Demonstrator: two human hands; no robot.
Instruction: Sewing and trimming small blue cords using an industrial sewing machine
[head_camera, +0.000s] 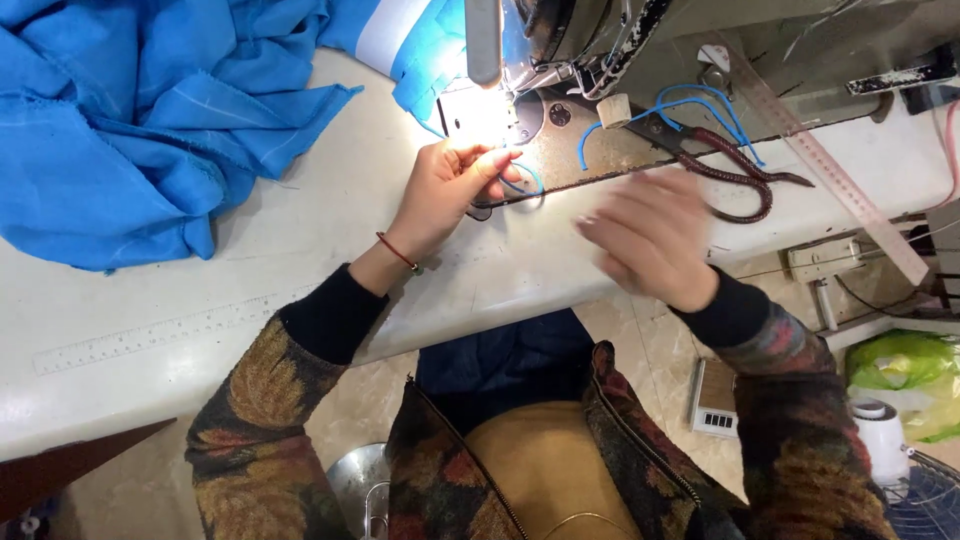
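Note:
My left hand (450, 190) pinches a thin blue cord (525, 180) on the sewing machine's bed (600, 160), just in front of the brightly lit needle area (490, 110). A red string bracelet sits on that wrist. My right hand (650, 235) hovers blurred over the white table's (300, 270) front edge, fingers loosely curled, holding nothing that I can make out. More blue cord (700, 105) loops across the machine bed to the right, beside a dark red braided cord (740, 175).
A large heap of blue fabric (130, 120) covers the table's left side. A clear ruler (830, 165) lies slanted at the right, and a printed scale (150, 335) runs along the table's front. Green bag (905, 375) and a fan (920, 495) sit on the floor at right.

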